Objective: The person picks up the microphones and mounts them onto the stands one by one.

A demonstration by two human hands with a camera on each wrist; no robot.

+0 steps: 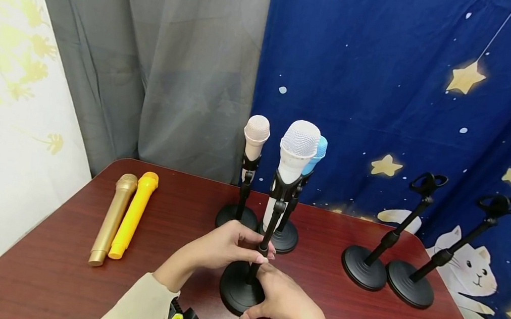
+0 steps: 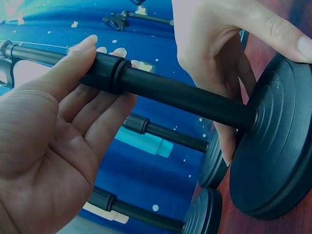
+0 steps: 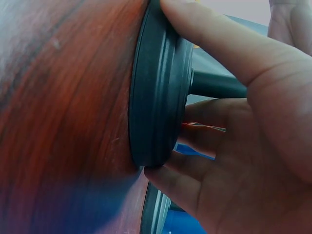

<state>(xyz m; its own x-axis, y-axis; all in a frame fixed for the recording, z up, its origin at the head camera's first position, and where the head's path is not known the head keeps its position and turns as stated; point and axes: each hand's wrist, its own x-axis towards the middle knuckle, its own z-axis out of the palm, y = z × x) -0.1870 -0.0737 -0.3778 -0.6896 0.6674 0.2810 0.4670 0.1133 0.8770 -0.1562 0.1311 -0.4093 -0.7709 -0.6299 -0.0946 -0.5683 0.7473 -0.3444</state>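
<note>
In the head view a white microphone sits in the clip of a black microphone stand. My left hand holds the stand's pole at its collar, thumb on one side and fingers on the other, as the left wrist view shows around the collar. My right hand grips the round base, thumb on the near edge and fingers around the far side. In the right wrist view the base is right at the tabletop, with the fingertips at its rim.
Behind stand two more stands, with a pale pink microphone and a blue microphone. Gold and yellow microphones lie at left on the red-brown table. Two stands with bare clips are at right.
</note>
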